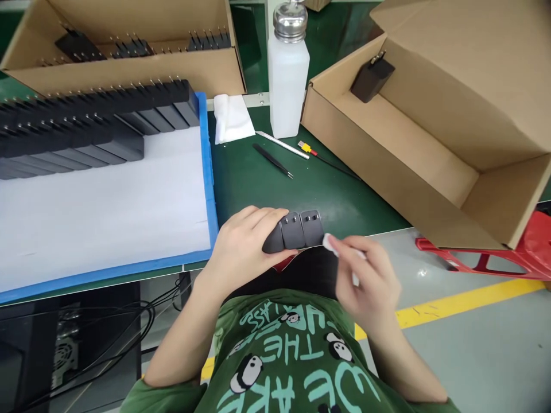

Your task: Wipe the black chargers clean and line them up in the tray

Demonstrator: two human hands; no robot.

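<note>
Side by side in my left hand [249, 244] are several black plug adapters [293, 231], their metal pins facing up, held near the table's front edge. The fingers wrap over the left end of the row. My right hand [368, 275] pinches a small white cloth [329, 242], which is at the right end of the row. Beyond the hands, black tweezers [272, 160], a white stick-like tool [282, 144] and a cable with a yellow and red plug [306, 148] lie on the green table [241, 189].
A blue-edged tray [209, 189] with rows of black adapters [163, 106] is at the left. Behind it stands a cardboard box [142, 74] with more adapters. A white bottle [288, 86] stands mid-table. An open cardboard box [365, 155] at the right holds one adapter [372, 77].
</note>
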